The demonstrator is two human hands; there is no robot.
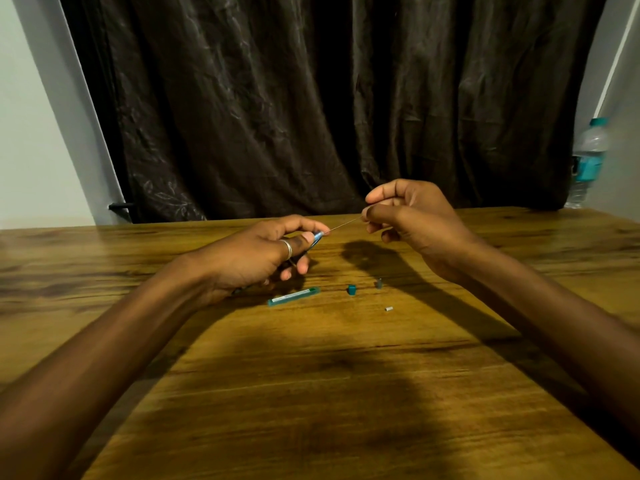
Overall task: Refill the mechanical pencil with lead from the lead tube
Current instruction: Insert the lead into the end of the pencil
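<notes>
Grey thin lead stick [344, 224], pinched by right hand [412, 216], is being threaded into blue mechanical pencil [316, 238] gripped by left hand [263, 254]; steady axial feed judged needed next.

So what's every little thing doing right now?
Mechanical pencil: held in left hand, open end facing the lead.
Lead: pinched by right hand, tip at the pencil's opening.
Lead tube: lying on the table, uncapped.
Teal cap: off, standing on the table.
Water bottle: upright, capped.
</notes>
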